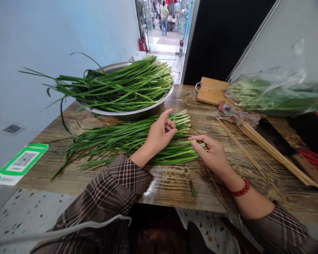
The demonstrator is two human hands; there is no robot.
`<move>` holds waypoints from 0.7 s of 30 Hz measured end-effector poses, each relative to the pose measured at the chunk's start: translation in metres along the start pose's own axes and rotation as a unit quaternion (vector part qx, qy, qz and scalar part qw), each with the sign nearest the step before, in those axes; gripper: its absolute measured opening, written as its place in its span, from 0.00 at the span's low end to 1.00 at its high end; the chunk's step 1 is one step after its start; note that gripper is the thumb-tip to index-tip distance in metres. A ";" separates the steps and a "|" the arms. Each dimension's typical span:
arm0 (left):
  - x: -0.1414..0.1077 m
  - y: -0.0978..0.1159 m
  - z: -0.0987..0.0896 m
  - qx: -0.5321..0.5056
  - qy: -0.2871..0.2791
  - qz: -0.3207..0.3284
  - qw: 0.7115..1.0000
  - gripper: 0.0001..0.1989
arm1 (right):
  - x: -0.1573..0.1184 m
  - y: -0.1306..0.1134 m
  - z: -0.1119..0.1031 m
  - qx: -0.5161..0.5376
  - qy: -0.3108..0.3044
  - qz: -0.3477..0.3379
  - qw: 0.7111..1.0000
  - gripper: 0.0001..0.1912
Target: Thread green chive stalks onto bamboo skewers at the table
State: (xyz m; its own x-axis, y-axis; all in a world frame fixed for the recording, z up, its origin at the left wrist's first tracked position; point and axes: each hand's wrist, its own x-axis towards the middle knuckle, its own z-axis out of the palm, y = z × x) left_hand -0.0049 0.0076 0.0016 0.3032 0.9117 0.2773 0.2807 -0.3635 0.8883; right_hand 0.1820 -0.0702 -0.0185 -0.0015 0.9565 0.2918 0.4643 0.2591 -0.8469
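A spread of garlic chives (116,132) lies on the wooden table, pale cut ends to the right. Over its middle rests my left hand (160,132), index finger stretched out, the other fingers loosely curled, with nothing visible in them. At the pale ends of the nearer stalks, my right hand (213,151) pinches a chive stalk between thumb and fingers; a red bead bracelet is on that wrist. A thin brown stick (216,185) slants from below this hand to the table's front edge; whether the hand touches it is hidden.
A metal basin (169,93) heaped with chives stands behind. To the right lie bamboo skewers (275,151), a dark-bladed knife (277,137), a cutting board (212,90) and a plastic bag of greens (278,91). A QR-code card (21,164) sits at left; a chive scrap (192,188) is near the front.
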 end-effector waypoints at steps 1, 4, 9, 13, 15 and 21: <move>-0.001 0.000 0.001 0.006 -0.010 0.007 1.000 0.20 | 0.000 -0.001 0.000 -0.001 0.000 -0.001 1.000 0.10; -0.002 0.001 0.001 0.087 -0.005 0.046 0.995 0.03 | 0.000 -0.001 0.000 -0.004 -0.004 0.006 1.000 0.11; -0.002 0.005 -0.001 0.149 0.023 0.068 0.986 0.08 | -0.001 0.000 0.000 -0.005 -0.003 0.007 1.000 0.11; -0.003 0.011 -0.003 0.110 -0.097 0.063 0.987 0.06 | 0.000 0.000 -0.001 -0.005 -0.001 0.009 1.000 0.10; -0.004 0.013 -0.003 0.092 -0.184 0.047 0.977 0.09 | 0.000 0.000 -0.001 -0.007 0.001 0.007 1.000 0.10; -0.005 0.011 -0.002 0.060 -0.237 0.008 0.970 0.11 | 0.000 -0.003 -0.001 0.064 -0.008 0.068 0.996 0.14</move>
State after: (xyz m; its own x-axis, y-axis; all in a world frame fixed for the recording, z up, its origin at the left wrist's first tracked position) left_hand -0.0057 -0.0007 0.0106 0.6851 0.7256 0.0649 0.3684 -0.4220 0.8284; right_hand 0.1819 -0.0711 -0.0159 0.0400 0.9856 0.1642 0.3435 0.1408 -0.9286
